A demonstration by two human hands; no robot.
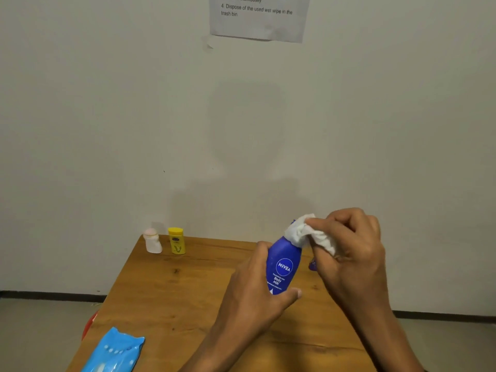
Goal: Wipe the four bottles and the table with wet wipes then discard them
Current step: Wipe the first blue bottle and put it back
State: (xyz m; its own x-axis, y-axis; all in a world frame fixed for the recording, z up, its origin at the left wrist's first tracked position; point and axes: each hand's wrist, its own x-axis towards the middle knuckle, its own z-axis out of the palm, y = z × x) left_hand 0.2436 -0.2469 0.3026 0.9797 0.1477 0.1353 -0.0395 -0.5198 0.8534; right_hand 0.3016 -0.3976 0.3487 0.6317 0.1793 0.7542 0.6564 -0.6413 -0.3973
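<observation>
My left hand (255,288) grips the blue Nivea body milk bottle (281,267), lifted over the wooden table (166,296) right of centre. My right hand (351,242) pinches the wet wipe (303,232) around its cap. I'd twist the bottle against the wipe, then work downward.

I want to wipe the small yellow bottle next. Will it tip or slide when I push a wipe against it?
The yellow bottle is tall for its narrow base and stands free near the table's far edge, so a sideways push would probably topple it. It looks like small plastic, likely light, so it may skid on the smooth wood. Holding it, as the left hand holds the blue bottle, seems safer.
</observation>
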